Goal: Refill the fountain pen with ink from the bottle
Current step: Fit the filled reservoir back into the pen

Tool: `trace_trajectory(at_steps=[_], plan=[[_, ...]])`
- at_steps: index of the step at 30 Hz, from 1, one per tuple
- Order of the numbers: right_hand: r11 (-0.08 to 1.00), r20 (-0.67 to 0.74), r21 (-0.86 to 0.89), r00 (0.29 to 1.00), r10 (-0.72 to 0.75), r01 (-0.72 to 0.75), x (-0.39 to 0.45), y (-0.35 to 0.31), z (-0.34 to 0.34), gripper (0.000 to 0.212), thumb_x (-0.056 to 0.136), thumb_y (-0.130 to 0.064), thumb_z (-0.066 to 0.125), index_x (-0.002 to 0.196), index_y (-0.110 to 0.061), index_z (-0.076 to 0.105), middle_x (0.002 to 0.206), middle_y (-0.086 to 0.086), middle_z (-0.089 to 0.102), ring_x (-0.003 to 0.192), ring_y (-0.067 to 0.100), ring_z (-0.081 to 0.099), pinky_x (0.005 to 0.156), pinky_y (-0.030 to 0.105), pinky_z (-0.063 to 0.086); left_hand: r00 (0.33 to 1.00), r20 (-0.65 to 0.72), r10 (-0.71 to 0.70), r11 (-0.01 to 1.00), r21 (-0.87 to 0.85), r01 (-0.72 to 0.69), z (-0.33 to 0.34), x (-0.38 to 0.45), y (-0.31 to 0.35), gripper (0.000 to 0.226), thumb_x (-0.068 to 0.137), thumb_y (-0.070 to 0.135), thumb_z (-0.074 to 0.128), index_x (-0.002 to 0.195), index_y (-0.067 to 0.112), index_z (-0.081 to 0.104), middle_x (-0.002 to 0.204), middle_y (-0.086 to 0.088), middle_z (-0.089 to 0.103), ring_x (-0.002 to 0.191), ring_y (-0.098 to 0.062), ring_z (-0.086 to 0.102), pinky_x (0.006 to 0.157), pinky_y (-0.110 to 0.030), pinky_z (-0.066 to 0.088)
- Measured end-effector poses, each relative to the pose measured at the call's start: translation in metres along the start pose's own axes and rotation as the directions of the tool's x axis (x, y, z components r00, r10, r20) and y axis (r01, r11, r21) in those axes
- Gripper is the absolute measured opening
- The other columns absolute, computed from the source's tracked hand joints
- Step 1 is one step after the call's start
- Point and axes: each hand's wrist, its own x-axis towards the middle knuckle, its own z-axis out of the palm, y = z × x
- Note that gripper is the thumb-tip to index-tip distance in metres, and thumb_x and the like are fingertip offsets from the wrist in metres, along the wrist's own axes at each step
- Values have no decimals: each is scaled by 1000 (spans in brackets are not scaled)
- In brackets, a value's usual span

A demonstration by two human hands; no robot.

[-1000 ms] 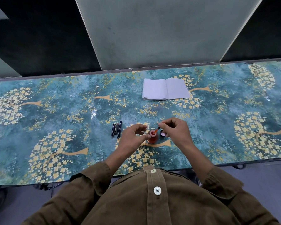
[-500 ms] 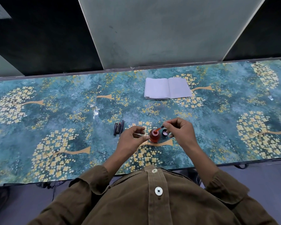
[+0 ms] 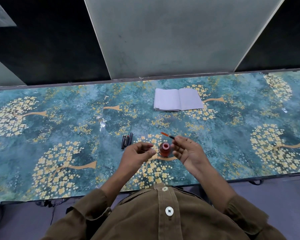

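A small round ink bottle (image 3: 164, 149) of red-orange ink stands open on the patterned table, between my hands. My right hand (image 3: 189, 151) pinches the dark end of a thin dropper (image 3: 165, 134) between thumb and forefinger. The dropper's orange tip points left and hangs above and behind the bottle's mouth, clear of it. My left hand (image 3: 137, 153) hovers just left of the bottle with loosely curled fingers, and I see nothing held in it. The dark fountain pen parts (image 3: 126, 141) lie side by side, left of the bottle.
An open notebook (image 3: 178, 99) with blank pages lies at the back of the table. The teal floral table cover (image 3: 59, 135) stretches wide to both sides. A wall panel rises right behind the table's far edge.
My right hand has lifted the dropper out of the bottle's mouth and swung its tip up and away. My left hand has let go of the bottle and opened slightly.
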Motion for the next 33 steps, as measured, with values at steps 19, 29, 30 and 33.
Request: trace_trajectory(at_steps=[19,29,30,33], plan=[[628,256,-730,960,-113,269,-16,68,37,11,87,-15,75,98,-13,71,85,5,77,81,19,73,64,34,60,998,-64,-4,998,-67,0,-29,-26,-7,9,80,16,81,82,8,78,69,-4,72,63,-11,62,63,-28,53],[614,82,-766,976,-201,191,-11,95,45,6,85,-23,76,88,-20,72,80,3,76,80,21,73,68,37,61,981,-190,-44,967,238,89,-69,-4,-32,19,81,33,80,90,18,75,82,3,73,74,-11,68,65,-26,53],[630,71,-755,977,-201,184,-12,97,45,6,86,-22,76,88,-19,72,81,5,76,81,23,73,68,37,61,974,-225,-36,944,311,107,-73,2,-35,21,81,37,79,89,18,74,81,5,72,74,-11,67,66,-28,54],[654,54,-735,977,-207,179,-19,100,42,6,86,-19,76,89,-16,71,81,8,76,82,27,73,69,39,61,969,-245,27,822,557,118,-73,17,-40,30,82,51,73,82,22,66,75,6,67,71,-13,63,64,-34,54]])
